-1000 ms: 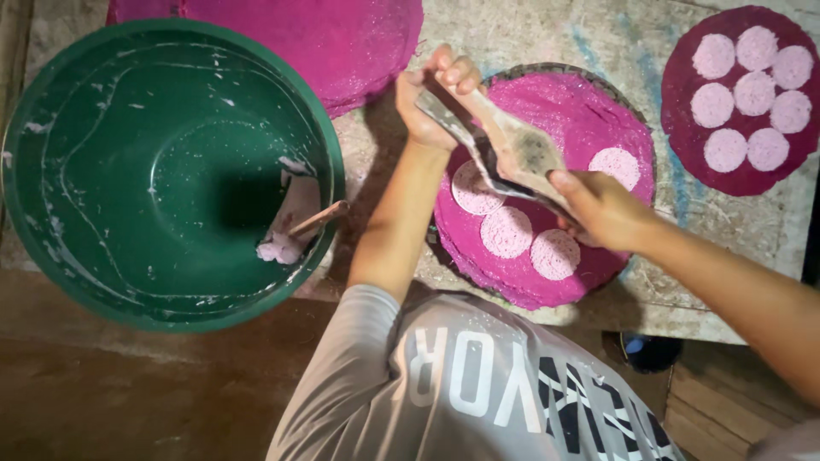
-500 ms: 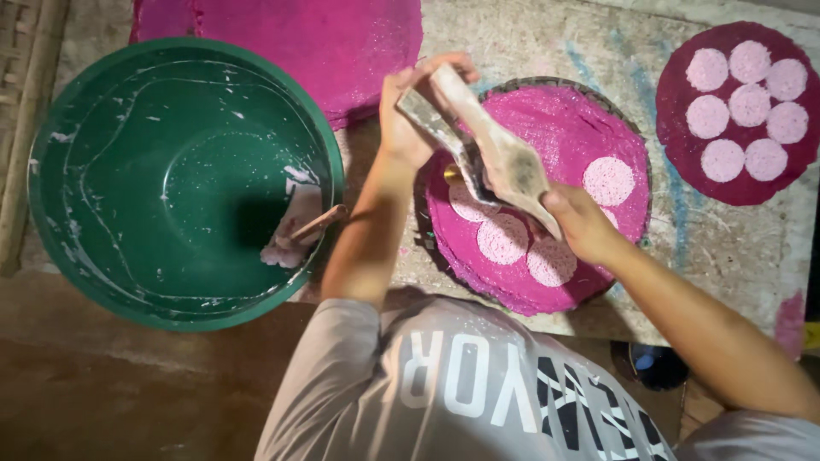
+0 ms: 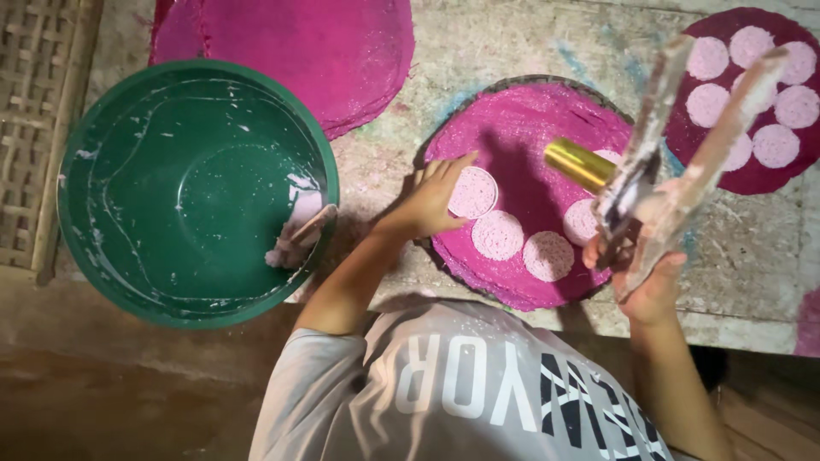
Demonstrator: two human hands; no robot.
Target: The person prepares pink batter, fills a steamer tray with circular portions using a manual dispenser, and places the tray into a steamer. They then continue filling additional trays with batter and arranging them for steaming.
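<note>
My left hand lies flat on a round magenta mat, its fingertips touching a pale pink disc at the mat's left side. Three more pale discs lie in a curve along the mat's near part, one of them just beside the touched one. My right hand is closed on a paste-caked tool made of two long flat pieces, raised close to the camera. A shiny gold cylinder sticks out beside the tool.
A large green bowl, smeared with white paste, stands at the left with a small scraper and a lump of paste inside. Another magenta sheet lies behind. A dark mat with several discs lies far right. Woven bamboo borders the left.
My left hand has left the tool and come down onto the mat, where a further disc now lies. My right hand has lifted the tool up and to the right.
</note>
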